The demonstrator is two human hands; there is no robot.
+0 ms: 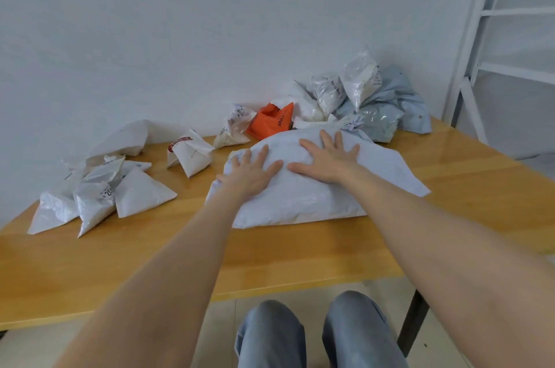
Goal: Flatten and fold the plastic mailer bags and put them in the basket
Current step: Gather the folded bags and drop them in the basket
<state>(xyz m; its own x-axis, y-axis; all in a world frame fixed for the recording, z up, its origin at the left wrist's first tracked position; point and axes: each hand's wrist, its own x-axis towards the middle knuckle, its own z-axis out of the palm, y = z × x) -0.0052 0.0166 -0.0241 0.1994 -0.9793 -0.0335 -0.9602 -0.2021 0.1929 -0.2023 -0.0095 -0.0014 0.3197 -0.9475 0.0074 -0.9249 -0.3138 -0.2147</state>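
Mailer bag on table; left hand, right hand pressing, fingers spread flat.

Left hand and right hand on large mailer; folded bags left, loose pile behind

**Desk:** What's on your feed besides the work itself?

**Operator:** I see a wooden table with a glossy yellow-orange top. Its far edge is set against a plain white wall.

**Desk:** Anything off to the right?

**Operator:** A white metal rack stands near the table's far right corner. I can make out slanting uprights and a couple of crossbars.

**Desk:** And lower down?

**Operator:** I've got one dark table leg under the near right side and a pale tiled floor. Two knees in light blue jeans sit just in front of the table's near edge.
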